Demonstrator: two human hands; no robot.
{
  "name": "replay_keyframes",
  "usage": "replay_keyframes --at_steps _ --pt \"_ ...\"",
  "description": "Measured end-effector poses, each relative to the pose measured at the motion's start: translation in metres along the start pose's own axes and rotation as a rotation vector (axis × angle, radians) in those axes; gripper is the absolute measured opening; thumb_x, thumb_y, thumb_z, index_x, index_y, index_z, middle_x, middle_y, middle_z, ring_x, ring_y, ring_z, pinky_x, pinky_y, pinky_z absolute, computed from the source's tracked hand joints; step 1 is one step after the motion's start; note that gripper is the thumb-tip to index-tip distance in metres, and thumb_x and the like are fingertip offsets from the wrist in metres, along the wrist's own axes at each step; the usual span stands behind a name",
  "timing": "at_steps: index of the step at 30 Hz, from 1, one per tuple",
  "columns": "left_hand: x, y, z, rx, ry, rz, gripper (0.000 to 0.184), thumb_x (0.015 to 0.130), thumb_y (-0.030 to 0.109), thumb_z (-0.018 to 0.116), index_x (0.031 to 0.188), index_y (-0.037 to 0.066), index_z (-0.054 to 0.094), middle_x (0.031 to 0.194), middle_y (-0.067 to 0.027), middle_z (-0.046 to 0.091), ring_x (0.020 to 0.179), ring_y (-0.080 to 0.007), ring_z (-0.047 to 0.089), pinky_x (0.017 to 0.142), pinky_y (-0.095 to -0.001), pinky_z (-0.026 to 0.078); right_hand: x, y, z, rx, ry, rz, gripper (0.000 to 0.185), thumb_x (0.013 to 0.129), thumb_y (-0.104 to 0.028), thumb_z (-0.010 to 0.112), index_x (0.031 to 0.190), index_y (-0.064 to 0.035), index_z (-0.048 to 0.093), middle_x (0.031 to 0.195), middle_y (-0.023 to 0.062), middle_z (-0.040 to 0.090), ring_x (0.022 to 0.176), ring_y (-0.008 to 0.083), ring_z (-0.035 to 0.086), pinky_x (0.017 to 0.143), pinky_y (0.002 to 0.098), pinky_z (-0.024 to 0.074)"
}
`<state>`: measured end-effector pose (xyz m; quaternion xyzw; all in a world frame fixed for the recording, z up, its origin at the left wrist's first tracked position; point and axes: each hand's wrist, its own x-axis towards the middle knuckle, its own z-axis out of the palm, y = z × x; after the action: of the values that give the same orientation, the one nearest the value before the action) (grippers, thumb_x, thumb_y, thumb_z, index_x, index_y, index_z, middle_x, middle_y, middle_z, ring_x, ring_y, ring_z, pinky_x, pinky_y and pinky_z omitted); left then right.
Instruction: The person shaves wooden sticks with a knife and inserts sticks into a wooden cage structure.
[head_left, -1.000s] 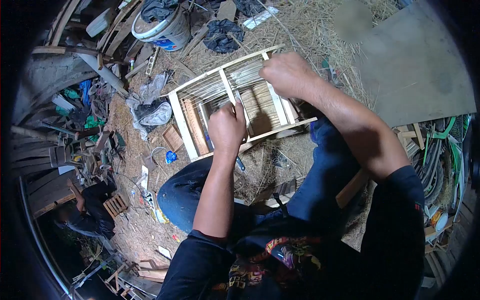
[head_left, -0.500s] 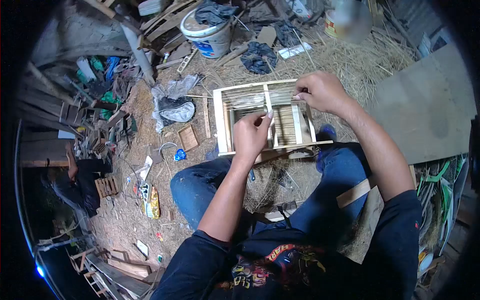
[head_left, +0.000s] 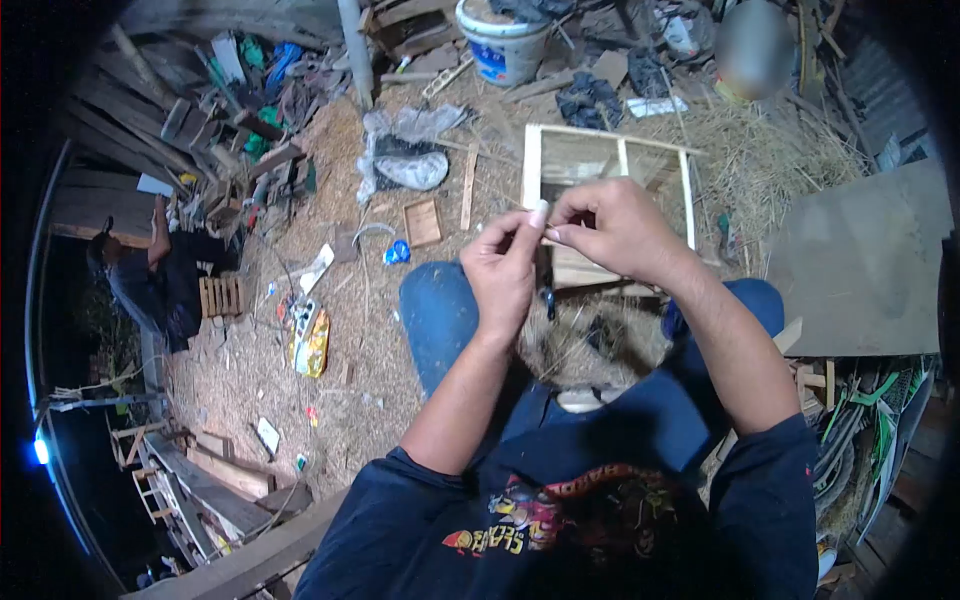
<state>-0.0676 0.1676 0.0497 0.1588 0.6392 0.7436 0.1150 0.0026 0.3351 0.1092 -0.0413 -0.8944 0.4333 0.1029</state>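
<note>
In front of my chest my left hand (head_left: 503,262) and my right hand (head_left: 622,232) meet, fingertips nearly touching. Each is closed in a pinch; what lies between the fingers is too small and covered to name. My left thumb tip looks whitish. Just beyond and partly behind my hands is a pale wooden box frame (head_left: 532,165) with a crossbar and thin slats across parts of it. My right hand and forearm hide its near portion. A dark, slim object (head_left: 549,304) shows below the frame, between my knees.
On the straw-strewn floor lie a small wooden tray (head_left: 424,222), a blue crumpled item (head_left: 397,252) and a yellow bag (head_left: 312,345). A white bucket (head_left: 500,48) stands ahead. A large board (head_left: 860,260) lies right. Another person (head_left: 160,270) works at far left.
My right hand has come away from the far side of the frame and down to meet my left hand. The whole view has shifted, with the frame now further right and up.
</note>
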Motion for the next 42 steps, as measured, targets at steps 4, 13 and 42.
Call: replay_keyframes --at_steps 4,13,42 --pt "-0.008 0.005 -0.047 0.027 0.108 0.031 0.017 0.100 0.013 0.073 0.101 -0.003 0.075 0.090 -0.0074 0.076 0.079 -0.0096 0.069 0.073 -0.0242 0.055 -0.001 -0.003 0.050 0.238 -0.013 -0.003 0.019 0.086 -0.022 0.079 0.093 -0.0035 0.078 0.082 0.0123 0.076 0.076 0.0219 0.074 0.071 0.0358 0.0563" --pt "-0.035 0.005 -0.130 0.026 0.159 -0.196 0.020 0.101 0.012 0.071 0.108 -0.006 0.072 0.084 -0.0104 0.073 0.070 -0.0147 0.071 0.065 -0.0270 0.059 -0.020 0.041 0.151 0.619 -0.011 0.171 0.028 0.093 -0.027 0.079 0.098 -0.0001 0.077 0.083 0.0051 0.074 0.077 0.0123 0.068 0.071 0.0297 0.0529" --pt "-0.079 0.005 -0.189 0.023 -0.033 -0.513 0.019 0.103 0.014 0.066 0.109 -0.003 0.073 0.076 -0.0067 0.070 0.059 -0.0125 0.064 0.056 -0.0257 0.052 -0.053 0.163 0.290 -0.401 -0.167 0.715 0.032 0.088 -0.016 0.066 0.118 -0.0035 0.061 0.097 0.0290 0.073 0.093 0.0485 0.072 0.085 0.0578 0.0574"
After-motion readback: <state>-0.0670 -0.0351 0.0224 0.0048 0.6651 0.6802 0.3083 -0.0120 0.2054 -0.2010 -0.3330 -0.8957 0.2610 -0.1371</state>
